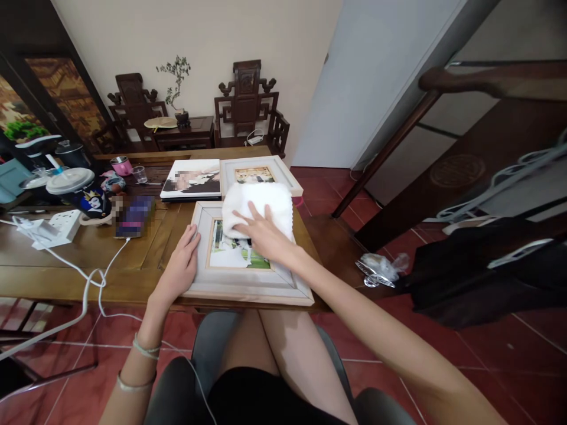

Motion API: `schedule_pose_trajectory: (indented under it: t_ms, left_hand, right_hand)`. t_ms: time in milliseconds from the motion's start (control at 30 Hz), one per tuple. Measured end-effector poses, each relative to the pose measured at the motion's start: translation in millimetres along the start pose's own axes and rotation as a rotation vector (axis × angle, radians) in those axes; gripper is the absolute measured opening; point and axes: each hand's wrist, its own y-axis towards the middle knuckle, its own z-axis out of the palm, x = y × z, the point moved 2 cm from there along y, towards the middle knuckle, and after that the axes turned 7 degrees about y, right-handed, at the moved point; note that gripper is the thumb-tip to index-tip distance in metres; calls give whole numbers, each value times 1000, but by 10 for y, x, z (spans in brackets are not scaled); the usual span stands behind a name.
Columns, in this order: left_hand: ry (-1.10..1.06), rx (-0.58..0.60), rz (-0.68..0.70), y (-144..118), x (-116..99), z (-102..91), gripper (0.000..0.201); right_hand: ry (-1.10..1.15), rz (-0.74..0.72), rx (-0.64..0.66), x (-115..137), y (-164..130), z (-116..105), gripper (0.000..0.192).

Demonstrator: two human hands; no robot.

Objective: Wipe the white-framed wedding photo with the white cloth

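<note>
Far left, on the table: a lidded cup with a straw, a white power strip with a cable trailing over the table edge to the floor, a pink cup and a small glass behind.

Left of centre: a dark flat item, blurred, lying on the table with the cable running to it.

Centre back: a photo book lying flat; just beside it on the right, a second frame, pale, also flat.

Centre front: the frame, pale wood, lying flat at the table's near edge, picture side up, directly before the seated person.

Left hand: rests flat on the frame's left border, fingers extended, grip released, pressing rather than clasping. Two bangles on the wrist.

Cloth: white, fluffy, folded, lying on the upper right part of the frame and reaching over its top border toward the second frame.

Right hand: laid palm down on the cloth, fingers spread, grip released, pressing the cloth onto the frame's glass.

Right of the table: a clear crumpled wrapper on a lower dark wooden surface; dark cloth draped beyond it.

Background: two carved chairs against the wall, a small plant between them.
</note>
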Motion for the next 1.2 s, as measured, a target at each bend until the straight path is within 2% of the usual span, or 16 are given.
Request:
schedule_pose_trajectory:
  t_ms: [100, 233, 333, 467, 633, 700, 767, 867, 1033, 1100, 1200]
  left_hand:
    - [-6, 3, 7, 3, -24, 3, 49]
    - [-10, 9, 4, -1, -36, 11, 49]
    - [-16, 14, -1, -4, -21, 18, 49]
    - [-29, 17, 3, -8, 8, 19, 49]
    - [-50, 0, 6, -11, -2, -17, 49]
    - [-62, -7, -10, -14, -24, -36, 51]
    - [-74, -13, -39, -20, -46, -52, 54]
    - [-91, -18, -82, -28, -74, -66, 57]
    - [-111, 2, -95, -26, -91, -74, 58]
    - [-111, 13, -90, -21, -87, -69, 58]
    - [-102, 27, -69, -14, -74, -49, 57]
  right_hand:
    - [30, -46, 147, 326, -315, 6, 80]
    - [116, -162, 360, 761, -792, -131, 83]
    - [154, -231, 458, 917, -913, -157, 84]
    - [79, -221, 278, 778, -653, -15, 83]
    - [-59, -47, 65, 348, -8, 55, 81]
    - [-95, -28, 21, 271, 215, 28, 78]
    - [-112, -58, 27, 297, 337, 24, 73]
    - [-113, -149, 96, 484, 239, 63, 66]
    - [-71, -315, 234, 800, -387, 27, 63]
    - [-51, -337, 269, 816, -544, -32, 66]
    - [-48, -303, 273, 735, -524, -74, 69]
